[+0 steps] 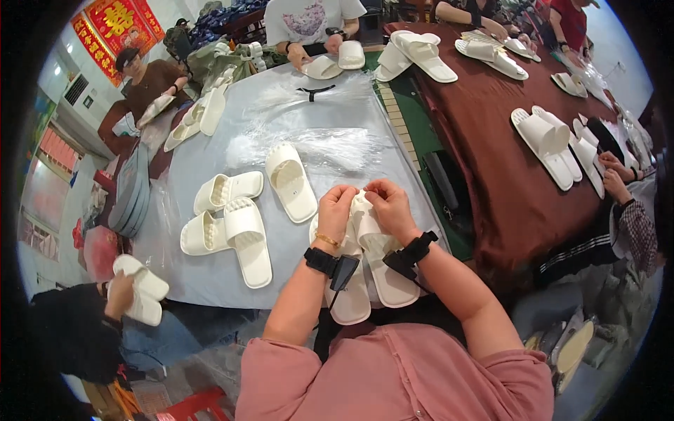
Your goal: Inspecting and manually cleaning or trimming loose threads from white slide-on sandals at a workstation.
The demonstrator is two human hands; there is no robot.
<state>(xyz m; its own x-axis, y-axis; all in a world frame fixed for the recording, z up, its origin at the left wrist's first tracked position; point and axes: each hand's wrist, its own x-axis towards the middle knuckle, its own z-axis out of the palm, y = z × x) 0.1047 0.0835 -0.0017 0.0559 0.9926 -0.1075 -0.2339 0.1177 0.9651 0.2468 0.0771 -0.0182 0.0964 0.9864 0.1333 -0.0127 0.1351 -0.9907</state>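
A pair of white slippers point(398, 284) lies side by side at the near edge of the grey-covered table, under my wrists. Over their far ends my left hand point(337, 212) is closed, thumb and fingers pinched together. My right hand point(390, 210) pinches right beside it, almost touching. Whatever is between the fingertips is too small and covered to make out. Just left of my hands rests a single white slipper point(291, 184). Farther left, several more white slippers point(248, 242) lie close together, some overlapping.
Beyond my hands lies a bundle of thin clear plastic strands point(316, 149). A black strap point(316, 91) sits on another bundle. To the right, a brown-covered table point(463, 140) holds more slippers point(547, 140). A person at left grips a slipper pair point(140, 289); others work around both tables.
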